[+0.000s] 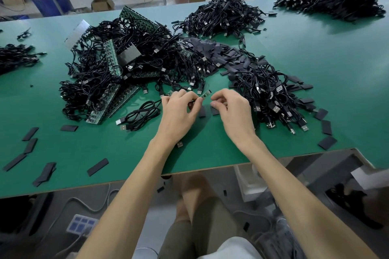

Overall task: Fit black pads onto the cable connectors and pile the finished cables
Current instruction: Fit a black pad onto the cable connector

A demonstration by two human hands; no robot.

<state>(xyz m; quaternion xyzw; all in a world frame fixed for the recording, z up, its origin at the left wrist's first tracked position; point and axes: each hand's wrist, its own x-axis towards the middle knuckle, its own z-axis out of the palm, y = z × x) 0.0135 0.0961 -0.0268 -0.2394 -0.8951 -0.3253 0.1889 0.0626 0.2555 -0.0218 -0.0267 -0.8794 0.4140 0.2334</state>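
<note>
Both hands work over the green table (328, 65): my left hand (179, 111) pinches a small green circuit-board connector (205, 94) between thumb and forefinger. My right hand (233, 111) curls just beside it, above flat black rectangular pads (202, 111); I cannot tell whether it holds one.

Near side of the central cable heap (126, 65): bare table (117, 153), passable, with scattered black pads (97, 166). Right of it: a second cable pile (271, 94) obstructs.

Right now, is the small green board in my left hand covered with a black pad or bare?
Bare: the green board pinched by the left hand shows its green face, with no pad over it.
</note>
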